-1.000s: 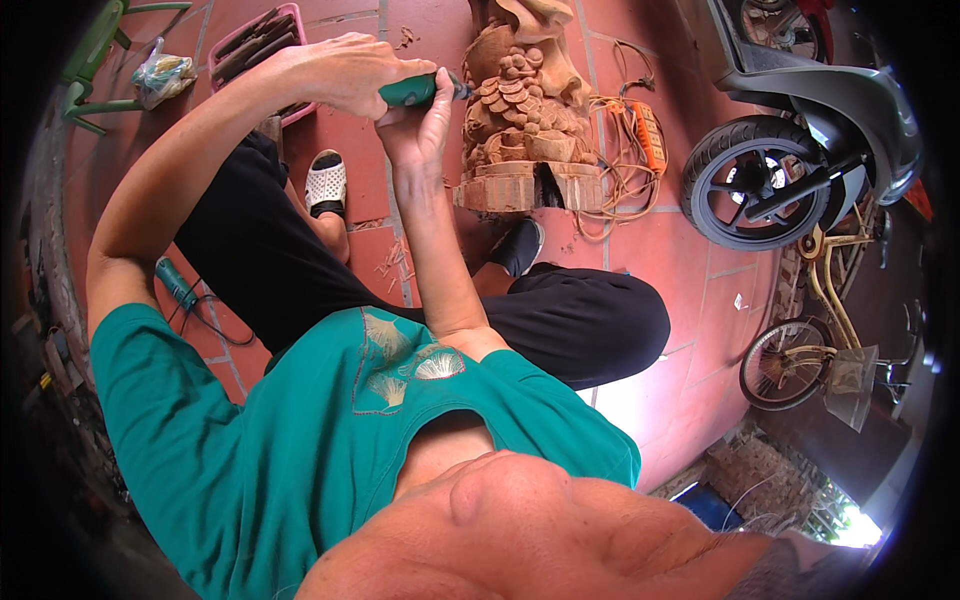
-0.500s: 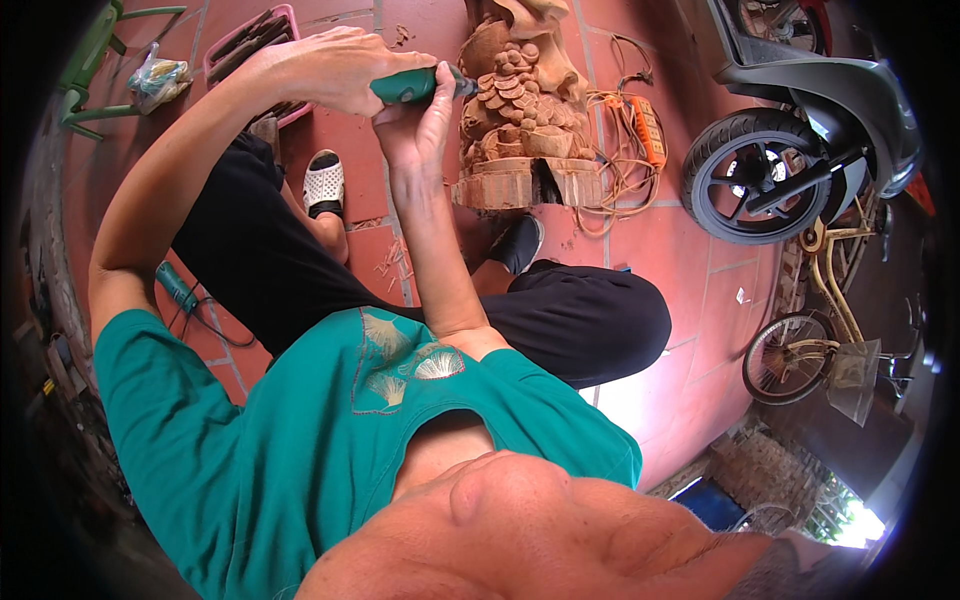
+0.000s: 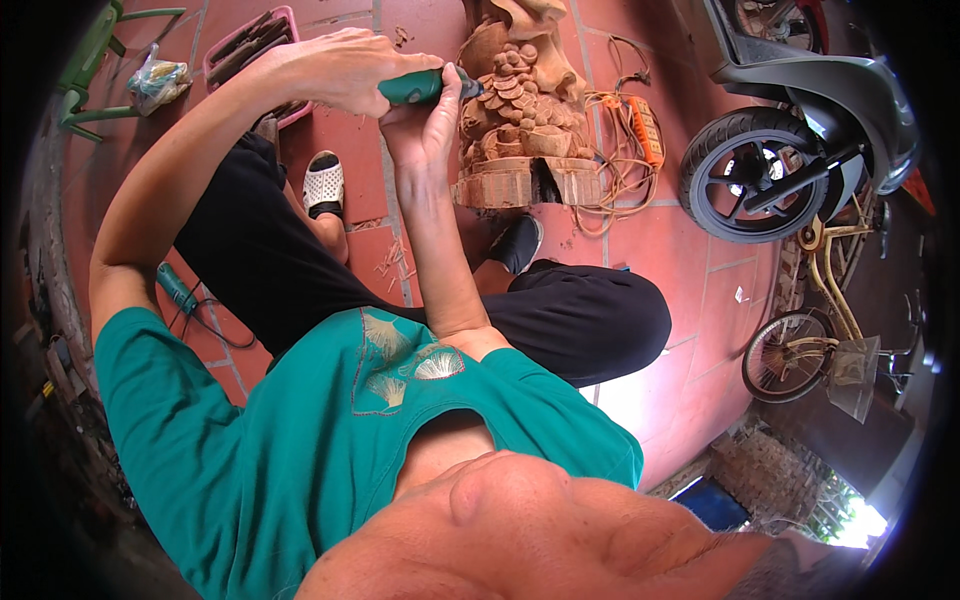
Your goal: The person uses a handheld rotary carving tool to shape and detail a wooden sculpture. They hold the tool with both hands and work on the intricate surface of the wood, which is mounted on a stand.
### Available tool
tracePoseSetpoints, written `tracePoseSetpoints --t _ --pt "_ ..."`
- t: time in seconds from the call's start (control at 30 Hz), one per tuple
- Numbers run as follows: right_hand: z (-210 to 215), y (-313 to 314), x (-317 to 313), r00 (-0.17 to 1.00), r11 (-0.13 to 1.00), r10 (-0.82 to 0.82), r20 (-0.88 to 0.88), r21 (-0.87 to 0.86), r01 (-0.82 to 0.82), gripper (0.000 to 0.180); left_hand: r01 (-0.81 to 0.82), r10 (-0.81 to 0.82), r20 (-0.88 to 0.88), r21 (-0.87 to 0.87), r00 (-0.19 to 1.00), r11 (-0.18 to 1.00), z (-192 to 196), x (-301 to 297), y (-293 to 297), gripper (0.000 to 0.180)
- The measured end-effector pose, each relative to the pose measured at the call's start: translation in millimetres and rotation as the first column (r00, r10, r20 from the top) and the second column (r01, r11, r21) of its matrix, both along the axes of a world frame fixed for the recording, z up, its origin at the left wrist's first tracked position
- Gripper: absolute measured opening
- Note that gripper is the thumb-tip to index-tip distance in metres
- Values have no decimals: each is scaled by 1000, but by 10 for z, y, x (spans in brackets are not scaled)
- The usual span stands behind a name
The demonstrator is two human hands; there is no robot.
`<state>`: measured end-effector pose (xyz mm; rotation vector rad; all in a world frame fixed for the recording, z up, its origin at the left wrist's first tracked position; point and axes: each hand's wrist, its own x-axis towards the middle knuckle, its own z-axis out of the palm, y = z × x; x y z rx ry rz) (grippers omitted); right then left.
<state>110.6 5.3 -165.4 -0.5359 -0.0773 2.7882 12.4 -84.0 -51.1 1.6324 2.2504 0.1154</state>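
Observation:
Both of my hands are closed on a green handheld rotary tool, held nearly level above the floor. My left hand grips its rear end. My right hand cradles the front part from below, its thumb along the side. The tool's dark nose points right at a reddish-brown wood carving, which stands upright with clusters of coin-like discs, round beads and bowl shapes. The tip meets or hovers at the discs; whether it touches, I cannot tell. The carving's base is a rough wood block with a dark notch.
An orange power strip with coiled cords lies right of the carving. A pink basket holds dark sticks. Another green tool with a cord lies left. A motorbike wheel, a bicycle and a green chair stand around.
Both hands and the rotary tool have shifted slightly to the right, bringing the tip a little further along the carving's discs. The carving has not moved.

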Motion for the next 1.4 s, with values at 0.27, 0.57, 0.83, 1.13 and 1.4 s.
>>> tracePoseSetpoints --t 0.27,0.57,0.83,1.13,1.4 --pt "-1 16 0 1000 1000 1 -10 1 -1 34 7 -7 -1 21 1000 1000 -31 -2 5 86" --pt "26 -28 15 1000 1000 -9 -3 17 9 34 27 -27 -16 29 1000 999 -60 -12 -12 86" --pt "-26 -40 14 1000 1000 -4 -13 -19 4 29 31 -30 -26 21 999 999 -33 11 -23 86" --pt "-129 -84 19 1000 1000 -3 -21 -16 3 29 45 -45 -12 33 999 998 -16 11 -49 86" --pt "-134 -97 29 999 999 -18 -45 -32 16 29 38 -38 2 22 999 999 25 30 -49 82"
